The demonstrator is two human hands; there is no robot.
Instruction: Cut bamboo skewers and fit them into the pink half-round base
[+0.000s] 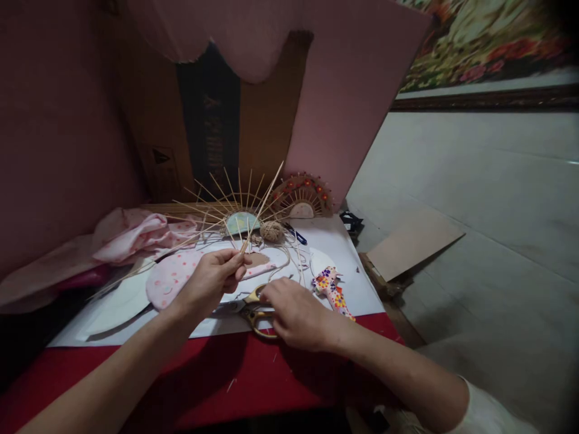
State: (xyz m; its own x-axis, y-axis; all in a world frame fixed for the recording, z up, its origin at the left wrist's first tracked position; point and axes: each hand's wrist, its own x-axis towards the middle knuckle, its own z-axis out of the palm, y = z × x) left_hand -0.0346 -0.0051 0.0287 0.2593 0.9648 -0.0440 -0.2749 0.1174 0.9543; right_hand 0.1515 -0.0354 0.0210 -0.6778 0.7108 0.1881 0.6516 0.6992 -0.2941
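Note:
My left hand point(222, 269) is closed in a pinch round several thin wooden skewers point(270, 188), which point up and fan apart. My right hand point(296, 310) has its fingers curled over the gold handles of a pair of scissors point(259, 328), low over the front of the white paper. The scissor blades point left, under my left wrist. Just behind my left hand stands a fan of sticks with a pale green half-round base point(242, 223). A ball of twine point(272, 231) sits beside it. Pink dotted fabric point(174, 274) covers a rounded piece by my left forearm.
A finished-looking stick fan with red beads point(305, 196) leans at the back. Flower-print fabric point(333, 292) lies right of my right hand, and crumpled pink cloth point(136, 232) at left. White paper point(357, 274) covers part of the red tabletop point(217, 386). A large cardboard box point(266, 114) stands behind.

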